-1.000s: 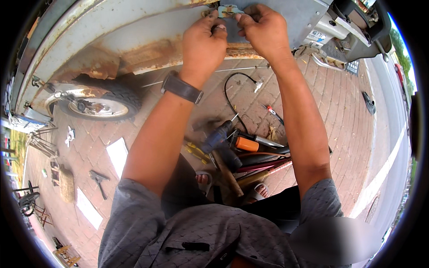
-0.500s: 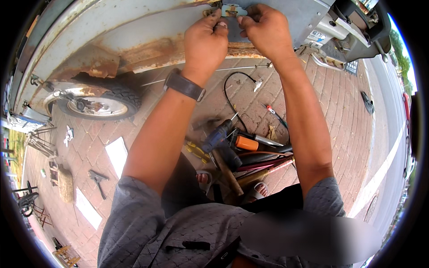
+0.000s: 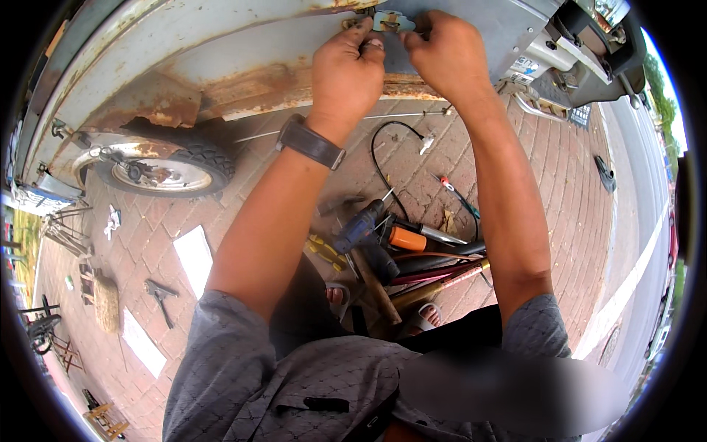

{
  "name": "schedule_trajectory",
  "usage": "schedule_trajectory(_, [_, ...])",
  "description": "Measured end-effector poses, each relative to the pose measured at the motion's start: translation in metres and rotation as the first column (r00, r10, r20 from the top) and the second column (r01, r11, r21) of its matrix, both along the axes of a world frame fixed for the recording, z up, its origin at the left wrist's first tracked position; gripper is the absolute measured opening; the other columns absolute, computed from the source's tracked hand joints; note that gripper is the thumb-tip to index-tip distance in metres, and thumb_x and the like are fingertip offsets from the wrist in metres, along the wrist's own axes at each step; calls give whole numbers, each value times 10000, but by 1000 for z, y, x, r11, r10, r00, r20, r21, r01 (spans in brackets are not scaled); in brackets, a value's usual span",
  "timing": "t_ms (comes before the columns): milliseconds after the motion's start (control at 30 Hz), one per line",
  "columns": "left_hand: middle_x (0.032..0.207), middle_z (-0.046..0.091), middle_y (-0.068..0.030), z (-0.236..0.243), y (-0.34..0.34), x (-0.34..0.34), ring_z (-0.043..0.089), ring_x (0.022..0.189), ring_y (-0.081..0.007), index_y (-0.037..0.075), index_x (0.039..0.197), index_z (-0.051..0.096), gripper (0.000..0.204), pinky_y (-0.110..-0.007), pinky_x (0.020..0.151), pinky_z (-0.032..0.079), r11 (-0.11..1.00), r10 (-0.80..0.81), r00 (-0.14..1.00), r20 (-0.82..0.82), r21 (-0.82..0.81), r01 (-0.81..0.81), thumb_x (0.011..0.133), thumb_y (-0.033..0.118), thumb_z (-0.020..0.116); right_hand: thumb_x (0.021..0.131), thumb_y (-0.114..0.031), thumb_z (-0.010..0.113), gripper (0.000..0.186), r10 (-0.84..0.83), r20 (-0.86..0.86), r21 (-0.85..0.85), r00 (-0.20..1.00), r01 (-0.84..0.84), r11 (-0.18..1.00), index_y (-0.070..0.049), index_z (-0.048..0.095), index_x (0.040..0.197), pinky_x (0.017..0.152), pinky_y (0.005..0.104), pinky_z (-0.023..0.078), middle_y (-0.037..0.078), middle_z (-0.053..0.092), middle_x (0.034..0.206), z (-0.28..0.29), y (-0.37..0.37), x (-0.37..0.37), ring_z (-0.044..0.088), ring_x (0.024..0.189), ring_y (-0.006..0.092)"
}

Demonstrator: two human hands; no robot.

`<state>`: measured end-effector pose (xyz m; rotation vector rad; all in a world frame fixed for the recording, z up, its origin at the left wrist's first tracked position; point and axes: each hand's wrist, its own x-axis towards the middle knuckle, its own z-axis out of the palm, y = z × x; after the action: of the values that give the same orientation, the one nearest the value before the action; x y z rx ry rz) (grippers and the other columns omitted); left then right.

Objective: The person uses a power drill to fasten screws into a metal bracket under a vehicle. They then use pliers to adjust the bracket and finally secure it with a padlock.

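Both of my hands are raised to the side of a rusty grey vehicle body (image 3: 254, 59) at the top of the view. A small pale-blue metal plate (image 3: 394, 21), which looks like a latch plate, lies between them against the panel. My right hand (image 3: 451, 57) is closed, with thumb and forefinger pinching at the plate's right edge. My left hand (image 3: 347, 79), with a dark wristband (image 3: 309, 143) on its wrist, is closed just left of the plate, beside a small rusty fitting. What its fingertips hold is hidden.
Between my feet lie a blue power drill (image 3: 362, 225), a wooden-handled hammer (image 3: 375, 286), an orange-handled tool (image 3: 407, 238) and a black cable (image 3: 374, 151). A wheel (image 3: 163, 173) stands at left. Pliers (image 3: 160, 300) and white sheets (image 3: 194, 258) lie on the paving.
Both hands and the plate appear slightly farther right in the view. My right fingers have drawn together at the plate's right edge. The tools on the ground stay put.
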<state>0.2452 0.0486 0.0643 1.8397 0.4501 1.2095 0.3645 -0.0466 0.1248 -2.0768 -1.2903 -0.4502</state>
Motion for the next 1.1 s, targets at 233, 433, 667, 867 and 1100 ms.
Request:
schedule_trajectory(233, [1032, 718, -123, 0, 1, 2, 680, 858, -133, -92, 1286, 596, 352, -248, 746, 547, 998, -22, 998, 64, -63, 26, 969, 55, 558, 778, -383, 769, 375, -7, 61, -38, 998, 9, 999, -27, 704, 874, 718, 471, 546, 188, 706, 823, 5, 0, -6, 687, 825, 383])
schedule_trajectory(433, [888, 727, -197, -7, 4, 9, 709, 795, -254, -52, 1166, 681, 319, -324, 773, 542, 994, 17, 982, 189, -109, 3, 899, 104, 604, 784, -437, 759, 403, 49, 232, -81, 972, -31, 996, -47, 704, 869, 669, 474, 540, 172, 701, 791, 13, 2, -4, 683, 778, 381])
schedule_trajectory(667, [954, 717, -98, 6, -4, -1, 653, 794, -108, -91, 1273, 613, 336, -239, 726, 541, 990, -45, 997, 70, -130, 54, 973, 51, 557, 774, -458, 770, 418, 52, 277, -19, 960, -49, 999, -64, 697, 895, 634, 474, 532, 161, 695, 768, 1, 1, 0, 679, 759, 372])
schedule_trajectory(867, [960, 719, -95, 2, -2, 3, 658, 786, -108, -93, 1258, 622, 325, -237, 723, 543, 985, -46, 994, 96, -163, 61, 973, 49, 560, 779, -468, 768, 417, 94, 277, -18, 956, -92, 996, -64, 681, 831, 632, 480, 520, 155, 689, 764, 3, 5, 8, 674, 762, 371])
schedule_trajectory(1100, [948, 725, -99, -3, 0, 7, 662, 793, -108, -89, 1236, 638, 310, -237, 723, 543, 993, -17, 992, 124, -112, 31, 971, 58, 573, 793, -476, 749, 395, 79, 253, -86, 964, -59, 995, -87, 683, 796, 626, 475, 515, 143, 683, 744, 11, 6, 4, 667, 753, 366])
